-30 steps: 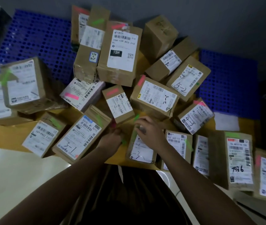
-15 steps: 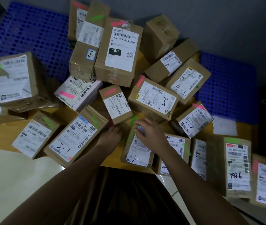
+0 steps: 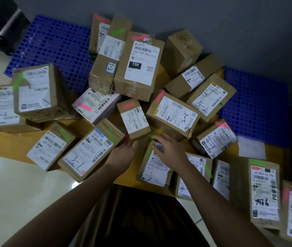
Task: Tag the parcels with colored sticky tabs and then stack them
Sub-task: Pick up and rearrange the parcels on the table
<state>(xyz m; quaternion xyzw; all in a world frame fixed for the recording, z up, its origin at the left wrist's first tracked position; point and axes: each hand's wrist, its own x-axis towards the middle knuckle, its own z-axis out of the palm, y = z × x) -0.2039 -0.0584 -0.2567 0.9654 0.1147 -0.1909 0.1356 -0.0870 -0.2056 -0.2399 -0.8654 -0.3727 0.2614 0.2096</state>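
Blue perforated mats (image 3: pixel 56 50) backed a scatter of tagged parcels; the parcel being tagged (image 3: pixel 155 168) lay lower centre, long axis running up-frame; the right hand (image 3: pixel 170 151) pinched a small item over its top end; the left hand (image 3: pixel 124 154), fingers relaxed, rested just left.

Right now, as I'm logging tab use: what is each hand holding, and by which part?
The right hand pinches a small whitish item at its fingertips; what it is cannot be told. The left hand shows no clear hold.
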